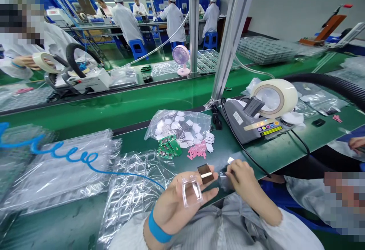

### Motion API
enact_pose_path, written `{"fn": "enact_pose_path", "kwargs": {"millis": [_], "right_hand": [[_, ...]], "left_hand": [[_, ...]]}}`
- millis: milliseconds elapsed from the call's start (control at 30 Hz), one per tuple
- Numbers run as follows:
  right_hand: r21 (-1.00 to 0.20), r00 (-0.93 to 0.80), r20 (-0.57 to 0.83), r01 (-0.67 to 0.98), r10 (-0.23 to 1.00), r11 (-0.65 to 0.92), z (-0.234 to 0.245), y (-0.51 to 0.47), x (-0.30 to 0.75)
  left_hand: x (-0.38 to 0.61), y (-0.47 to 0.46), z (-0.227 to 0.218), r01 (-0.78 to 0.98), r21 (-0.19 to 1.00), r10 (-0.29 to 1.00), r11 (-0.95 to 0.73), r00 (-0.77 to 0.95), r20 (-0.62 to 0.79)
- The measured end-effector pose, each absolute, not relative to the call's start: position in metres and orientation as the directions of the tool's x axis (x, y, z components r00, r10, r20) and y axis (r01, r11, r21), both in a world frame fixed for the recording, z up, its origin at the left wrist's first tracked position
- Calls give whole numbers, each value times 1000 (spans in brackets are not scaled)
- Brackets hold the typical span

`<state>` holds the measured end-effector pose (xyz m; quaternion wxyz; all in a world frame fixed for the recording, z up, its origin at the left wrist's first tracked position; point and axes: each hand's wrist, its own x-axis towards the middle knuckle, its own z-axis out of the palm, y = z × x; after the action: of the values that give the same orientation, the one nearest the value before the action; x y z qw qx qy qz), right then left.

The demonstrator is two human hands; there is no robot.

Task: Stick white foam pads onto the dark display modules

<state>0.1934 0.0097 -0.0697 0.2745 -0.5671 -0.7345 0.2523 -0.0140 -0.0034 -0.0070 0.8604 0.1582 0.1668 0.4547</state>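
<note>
My left hand, with a blue wrist band, is palm up. It holds a clear plastic square frame and, at the fingers, a dark brown square piece with a white strip across it. My right hand is closed in a pinch over a clear plastic bag on the bench. A small white tab shows by its fingertips; whether they grip it is hidden. Beyond my hands are green circuit boards, pink pieces and a bag of white tabs.
A tape dispenser with a large roll stands at the right, its black cable crossing the bench. Clear plastic trays are stacked at the left under a blue coiled hose. A metal post rises ahead. A co-worker's hand is far right.
</note>
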Motion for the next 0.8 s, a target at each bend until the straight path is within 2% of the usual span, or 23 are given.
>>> {"fn": "enact_pose_path", "kwargs": {"millis": [100,167,267,333,400,533,633,800], "right_hand": [[-655,-176,112,727,978,205,-86,16,199],[-673,-222,130,696,966,250,-72,14,199],[-674,-398,234,592,887,443,-30,8,193],[-606,-514,297,550,805,574,-4,8,184],[-542,-572,317,545,756,640,12,11,174],[-511,-606,309,545,733,665,19,14,163],[-491,-601,311,562,736,666,14,18,169],[-477,-480,347,649,806,592,-3,33,193]], "left_hand": [[-14,-4,-9,-714,419,819,561,552,-155],[-12,-5,-9,-690,438,808,576,563,-175],[-9,-7,-9,-641,486,790,593,581,-198],[-6,-8,-9,-616,510,782,600,587,-210],[-5,-10,-9,-610,527,788,592,576,-218],[-5,-12,-9,-607,591,829,531,516,-216],[-9,-11,-7,-607,596,838,525,489,-241],[-20,-9,-5,-612,613,859,500,439,-262]]}}
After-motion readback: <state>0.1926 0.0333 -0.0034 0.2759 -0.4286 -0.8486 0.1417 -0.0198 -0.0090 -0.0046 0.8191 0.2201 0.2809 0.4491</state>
